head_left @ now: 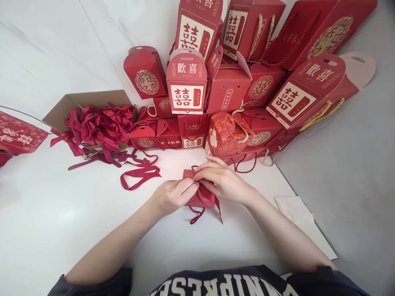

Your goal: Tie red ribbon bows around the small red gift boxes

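Note:
In the middle of the white table lies a small red gift box [200, 201], partly covered by both hands. A dark red ribbon [216, 200] runs over its top, and one tail hangs off the near right side. My left hand [176, 195] pinches at the ribbon on the box's top, its fingers closed. Opposite it, my right hand [220, 177] has thumb and fingertips closed at the same spot, with the other fingers stretched out. The fingertips of the two hands meet, so the knot or loop between them is hidden. A dark red cord handle [197, 214] sticks out toward me.
Stacked red gift boxes [187, 90] with cord handles stand behind the hands, up to the grey wall. A cardboard box [89, 98] overflowing with ribbons [100, 123] is at the left. A loose ribbon [140, 176] lies nearby. White paper [294, 209] lies at the right.

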Tool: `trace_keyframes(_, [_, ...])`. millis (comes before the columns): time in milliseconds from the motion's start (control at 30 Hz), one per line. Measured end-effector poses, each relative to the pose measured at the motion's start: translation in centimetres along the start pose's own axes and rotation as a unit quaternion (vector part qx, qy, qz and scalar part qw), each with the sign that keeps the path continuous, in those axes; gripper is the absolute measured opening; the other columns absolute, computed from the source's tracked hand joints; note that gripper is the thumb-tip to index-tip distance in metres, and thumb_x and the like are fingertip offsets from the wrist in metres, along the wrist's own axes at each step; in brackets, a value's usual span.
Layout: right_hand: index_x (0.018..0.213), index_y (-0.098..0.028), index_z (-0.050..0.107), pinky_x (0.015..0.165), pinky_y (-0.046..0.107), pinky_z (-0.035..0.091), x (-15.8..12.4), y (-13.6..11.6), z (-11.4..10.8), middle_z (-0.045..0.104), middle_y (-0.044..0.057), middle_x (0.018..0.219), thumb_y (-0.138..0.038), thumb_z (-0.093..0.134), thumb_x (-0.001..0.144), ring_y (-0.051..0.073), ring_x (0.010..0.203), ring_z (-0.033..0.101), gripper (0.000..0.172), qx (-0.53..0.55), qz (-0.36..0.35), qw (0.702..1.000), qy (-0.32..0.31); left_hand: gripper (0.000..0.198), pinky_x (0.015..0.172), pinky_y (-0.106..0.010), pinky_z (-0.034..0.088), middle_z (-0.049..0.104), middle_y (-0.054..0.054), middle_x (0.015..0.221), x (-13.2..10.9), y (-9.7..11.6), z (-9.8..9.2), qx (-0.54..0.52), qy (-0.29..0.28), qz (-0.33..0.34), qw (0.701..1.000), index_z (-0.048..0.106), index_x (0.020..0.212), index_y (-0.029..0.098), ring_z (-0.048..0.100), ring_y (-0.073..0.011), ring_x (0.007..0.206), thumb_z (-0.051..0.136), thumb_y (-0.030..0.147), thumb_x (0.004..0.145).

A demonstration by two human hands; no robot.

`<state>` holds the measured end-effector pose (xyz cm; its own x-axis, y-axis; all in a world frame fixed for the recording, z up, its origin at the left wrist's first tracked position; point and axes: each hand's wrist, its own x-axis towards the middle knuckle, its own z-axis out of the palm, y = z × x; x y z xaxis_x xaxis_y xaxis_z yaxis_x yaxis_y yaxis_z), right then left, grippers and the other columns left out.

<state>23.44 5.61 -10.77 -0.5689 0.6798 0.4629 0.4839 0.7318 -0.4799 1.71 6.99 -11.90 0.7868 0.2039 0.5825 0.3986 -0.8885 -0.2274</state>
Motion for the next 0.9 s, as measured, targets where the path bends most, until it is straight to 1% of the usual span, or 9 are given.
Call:
trace_keyframes(133, [0.093, -0.021, 0.058, 0.109, 0.048, 0.033, -0.03, -0.44, -0.44, 0.065, 0.003, 0.087, -0.007, 0.046, 0.085, 0.019, 0.090, 0.059, 0.020, -0.050, -0.001, 0.999, -0.004, 0.009, 0.047, -0.023, 0.044, 0.062, 0.002, 0.072, 0.10, 0.05, -0.01, 0.012, 0.002, -0.007, 1.000, 0.056, 0.085, 0.016, 0.058, -0.0081, 0.054, 0.055, 0.007, 0.086])
trace_keyframes(267, [0.097, -0.021, 0.054, 0.098, 0.043, 0.041, 0.09, -0.55, -0.43, 0.062, 0.005, 0.089, -0.005, 0.051, 0.076, 0.021, 0.092, 0.056, 0.026, -0.004, 0.027, 0.999, -0.027, 0.008, 0.045, -0.024, 0.041, 0.062, 0.002, 0.072, 0.00, 0.07, 0.11, 0.009, 0.003, -0.008, 1.000, 0.056, 0.085, 0.015, 0.057, -0.0084, 0.054, 0.057, 0.007, 0.084])
trace_keyframes(367, [0.097, -0.022, 0.052, 0.098, 0.043, 0.040, 0.13, -0.21, 0.07, 0.063, 0.004, 0.090, -0.005, 0.049, 0.077, 0.021, 0.089, 0.057, 0.026, 0.032, 0.027, 0.999, -0.020, 0.008, 0.046, -0.025, 0.040, 0.061, 0.002, 0.072, -0.09, 0.06, 0.19, 0.011, 0.004, -0.003, 1.000, 0.056, 0.087, 0.015, 0.055, -0.0083, 0.054, 0.058, 0.008, 0.084])
trace_keyframes(467, [0.091, -0.022, 0.051, 0.097, 0.043, 0.040, 0.10, -0.06, 0.22, 0.060, 0.003, 0.083, -0.005, 0.049, 0.077, 0.020, 0.084, 0.055, 0.022, 0.020, 0.025, 0.999, -0.002, 0.008, 0.045, -0.025, 0.039, 0.059, 0.003, 0.071, -0.10, 0.05, 0.19, 0.014, 0.006, -0.003, 1.000, 0.056, 0.087, 0.015, 0.054, -0.0081, 0.053, 0.058, 0.008, 0.084])
trace_keyframes(533, [0.091, -0.022, 0.051, 0.096, 0.043, 0.041, 0.07, -0.12, 0.09, 0.060, 0.003, 0.085, -0.004, 0.049, 0.075, 0.021, 0.086, 0.055, 0.024, 0.012, 0.028, 1.000, -0.004, 0.008, 0.044, -0.025, 0.039, 0.060, 0.003, 0.071, -0.07, 0.05, 0.16, 0.015, 0.007, -0.005, 1.000, 0.055, 0.086, 0.015, 0.054, -0.0079, 0.053, 0.058, 0.007, 0.084])
trace_keyframes(633, [0.097, -0.022, 0.051, 0.102, 0.046, 0.037, 0.03, -0.13, -0.07, 0.062, 0.004, 0.092, -0.004, 0.050, 0.075, 0.021, 0.090, 0.057, 0.029, 0.035, 0.029, 0.999, -0.025, 0.008, 0.045, -0.025, 0.041, 0.062, 0.002, 0.073, -0.06, 0.04, 0.13, 0.009, 0.002, -0.003, 1.000, 0.056, 0.087, 0.016, 0.057, -0.0083, 0.056, 0.057, 0.008, 0.085])
trace_keyframes(733, [0.095, -0.023, 0.051, 0.108, 0.048, 0.031, -0.04, 0.01, -0.06, 0.063, 0.001, 0.089, -0.005, 0.049, 0.077, 0.018, 0.085, 0.058, 0.025, 0.042, 0.026, 0.998, -0.026, 0.009, 0.046, -0.025, 0.042, 0.063, 0.002, 0.074, -0.12, 0.02, 0.19, 0.009, 0.002, -0.003, 1.000, 0.056, 0.088, 0.016, 0.057, -0.0083, 0.056, 0.059, 0.008, 0.084])
trace_keyframes(800, [0.091, -0.022, 0.051, 0.107, 0.047, 0.032, -0.07, 0.05, -0.06, 0.062, 0.001, 0.086, -0.006, 0.049, 0.077, 0.018, 0.082, 0.057, 0.022, 0.025, 0.028, 0.999, -0.016, 0.009, 0.045, -0.025, 0.041, 0.062, 0.003, 0.073, -0.18, 0.01, 0.25, 0.011, 0.003, -0.004, 1.000, 0.055, 0.086, 0.015, 0.054, -0.0079, 0.053, 0.061, 0.009, 0.083])
trace_keyframes(900, [0.092, -0.022, 0.050, 0.100, 0.045, 0.037, -0.06, -0.03, -0.07, 0.061, 0.002, 0.085, -0.005, 0.050, 0.074, 0.020, 0.083, 0.055, 0.025, 0.017, 0.038, 0.999, -0.016, 0.009, 0.044, -0.026, 0.040, 0.062, 0.003, 0.072, -0.23, 0.00, 0.29, 0.012, 0.000, -0.002, 1.000, 0.056, 0.087, 0.015, 0.054, -0.0078, 0.053, 0.061, 0.009, 0.083])
